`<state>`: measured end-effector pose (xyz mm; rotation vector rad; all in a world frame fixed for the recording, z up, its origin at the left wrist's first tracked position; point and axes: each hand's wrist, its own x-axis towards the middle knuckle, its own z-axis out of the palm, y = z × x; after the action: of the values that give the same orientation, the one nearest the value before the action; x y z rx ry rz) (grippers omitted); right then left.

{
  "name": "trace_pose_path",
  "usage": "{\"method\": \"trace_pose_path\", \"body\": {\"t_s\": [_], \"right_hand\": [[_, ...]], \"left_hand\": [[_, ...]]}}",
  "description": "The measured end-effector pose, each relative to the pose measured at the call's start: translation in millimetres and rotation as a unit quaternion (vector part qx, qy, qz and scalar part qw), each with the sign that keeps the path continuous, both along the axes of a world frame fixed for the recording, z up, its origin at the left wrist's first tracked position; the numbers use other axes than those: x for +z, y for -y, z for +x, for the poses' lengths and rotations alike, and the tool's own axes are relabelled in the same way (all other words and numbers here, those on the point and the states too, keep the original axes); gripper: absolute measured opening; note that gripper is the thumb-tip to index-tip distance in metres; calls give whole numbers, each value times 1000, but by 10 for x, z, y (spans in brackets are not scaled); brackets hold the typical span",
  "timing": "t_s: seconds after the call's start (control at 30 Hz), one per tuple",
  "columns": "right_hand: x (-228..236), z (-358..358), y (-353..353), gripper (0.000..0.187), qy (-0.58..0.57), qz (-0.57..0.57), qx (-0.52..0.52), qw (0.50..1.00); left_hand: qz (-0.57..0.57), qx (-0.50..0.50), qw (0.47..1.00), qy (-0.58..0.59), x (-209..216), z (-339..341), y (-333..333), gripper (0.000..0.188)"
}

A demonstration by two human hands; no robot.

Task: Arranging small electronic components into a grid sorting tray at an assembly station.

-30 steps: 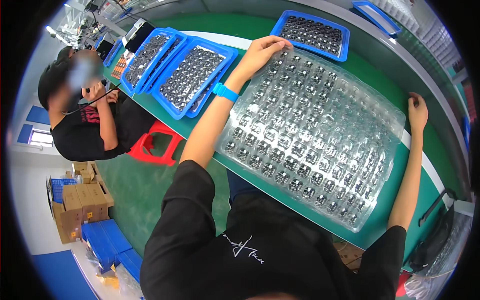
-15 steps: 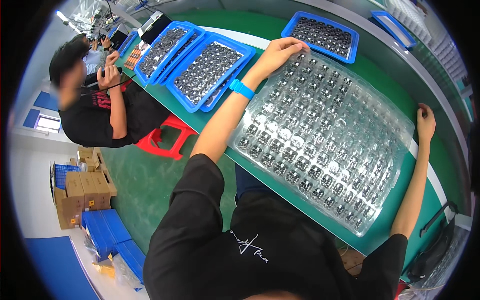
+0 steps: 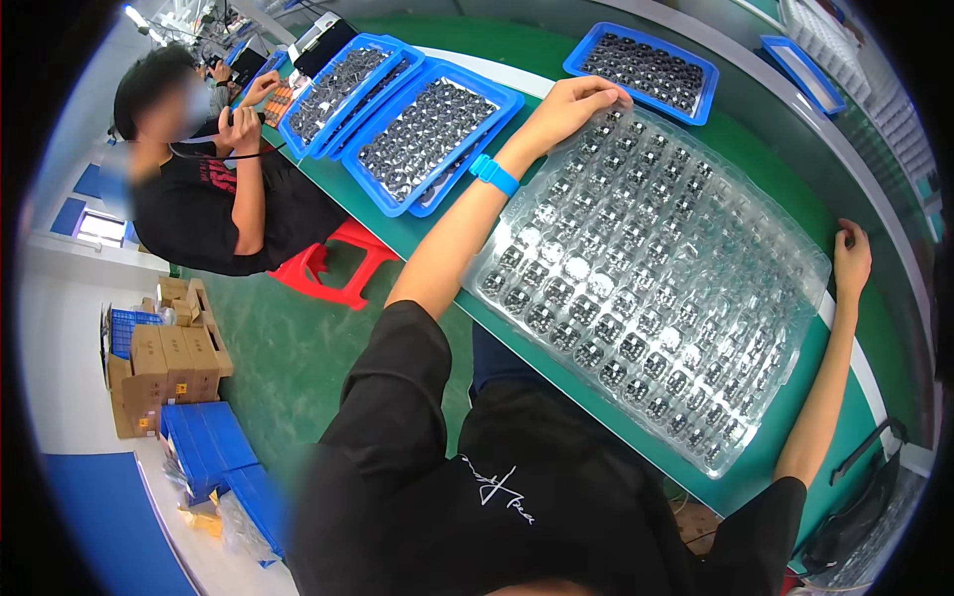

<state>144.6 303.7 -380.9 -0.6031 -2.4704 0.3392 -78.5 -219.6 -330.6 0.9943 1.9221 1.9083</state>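
A large clear plastic blister tray (image 3: 636, 288) lies over the green table in front of me, tilted in view. Small dark-and-silver parts sit in many of its pockets, and several pockets toward the upper right look vacant. At the tray's far left corner my left hand (image 3: 576, 111), with a blue band on its wrist, is closed on the edge. My right hand (image 3: 852, 263) is past the tray's right edge, apart from it, with fingers curled. Something small and dark shows at its fingertips, too little to name.
Blue bins (image 3: 427, 134) of metal parts stand left of my left arm; another blue bin (image 3: 646, 72) is beyond the tray. A co-worker (image 3: 214, 189) sits at the left by a red stool (image 3: 338, 266). A black bag (image 3: 860, 507) lies at the right table end.
The whole view has shifted slightly. My left hand stays at the tray's corner and my right hand stays beside its right edge. The co-worker's head and hands have moved a little.
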Motion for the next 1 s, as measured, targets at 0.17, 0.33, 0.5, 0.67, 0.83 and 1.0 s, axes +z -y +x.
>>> {"method": "trace_pose_path", "body": {"t_s": [0.17,0.33,0.5,0.67,0.83,1.0], "right_hand": [[9,-8,1,26,-8,25,1,1000],[-13,14,-40,27,-9,32,7,999],[-13,19,-102,28,8,27,-3,1000],[21,2,23,28,3,18,-11,1000],[30,17,70,28,-3,11,4,1000],[71,-18,70,28,6,14,10,1000]], "left_hand": [[4,-2,1000,2,-3,-1,10,25],[-11,4,1000,-8,-2,-2,-1,25],[-15,3,1000,-2,3,0,-5,25],[-19,5,1000,-9,-9,-11,13,26],[2,0,1000,-5,-13,2,23,27],[-16,8,1000,1,6,6,49,27]]}}
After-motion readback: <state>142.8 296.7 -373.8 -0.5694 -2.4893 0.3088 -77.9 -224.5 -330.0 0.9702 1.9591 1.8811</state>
